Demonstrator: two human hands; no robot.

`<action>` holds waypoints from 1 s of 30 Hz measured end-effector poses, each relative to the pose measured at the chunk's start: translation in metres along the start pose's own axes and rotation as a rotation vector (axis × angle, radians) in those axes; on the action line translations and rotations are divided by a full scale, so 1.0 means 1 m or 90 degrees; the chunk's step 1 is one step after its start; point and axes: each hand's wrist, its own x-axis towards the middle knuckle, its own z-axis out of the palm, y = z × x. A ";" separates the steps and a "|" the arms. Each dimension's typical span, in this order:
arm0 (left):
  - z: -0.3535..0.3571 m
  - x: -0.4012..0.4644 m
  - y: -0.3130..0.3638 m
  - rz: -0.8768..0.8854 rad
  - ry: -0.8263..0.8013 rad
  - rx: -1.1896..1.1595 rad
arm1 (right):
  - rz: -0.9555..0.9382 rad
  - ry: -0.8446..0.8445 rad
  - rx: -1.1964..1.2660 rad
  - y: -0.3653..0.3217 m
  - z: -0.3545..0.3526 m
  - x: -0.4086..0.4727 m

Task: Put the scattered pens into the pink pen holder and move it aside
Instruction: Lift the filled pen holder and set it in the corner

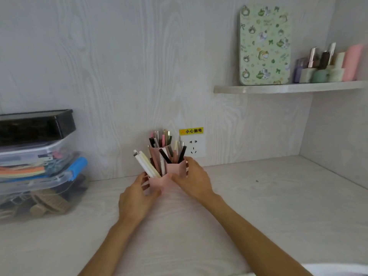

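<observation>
1. Pink pen holder [157, 183]: multi-compartment, on the desk [258, 206] near the back wall, just below the wall socket [194, 146]. Pens [148, 164] stand in it, some leaning left.
2. Left hand [137, 198]: fingers curled round the holder's left side. Right hand [194, 180]: fingers wrapped round its right side.
3. Handling, judged: light, thin-walled, top-heavy; grip low on both sides, keep upright.
4. Stacked plastic boxes [39, 166] well left; shelf [288, 87] upper right.
</observation>
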 end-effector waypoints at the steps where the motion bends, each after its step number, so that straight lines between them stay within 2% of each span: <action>1: -0.001 0.002 0.001 -0.003 -0.013 0.009 | 0.003 0.000 0.007 -0.001 0.000 0.000; 4: 0.001 0.005 0.018 -0.035 -0.044 0.031 | 0.028 -0.007 0.012 0.000 -0.007 0.003; 9: 0.017 -0.007 0.051 -0.066 -0.017 0.039 | 0.039 -0.009 0.002 0.021 -0.033 -0.004; 15: 0.076 -0.020 0.115 0.050 -0.084 -0.057 | 0.063 0.089 -0.031 0.081 -0.117 -0.024; 21: 0.151 -0.020 0.194 0.185 -0.186 -0.129 | 0.150 0.214 -0.117 0.147 -0.196 -0.043; 26: 0.201 -0.022 0.229 0.207 -0.286 -0.188 | 0.230 0.228 -0.185 0.187 -0.224 -0.049; 30: 0.225 -0.018 0.243 0.205 -0.291 -0.208 | 0.230 0.253 -0.238 0.206 -0.235 -0.046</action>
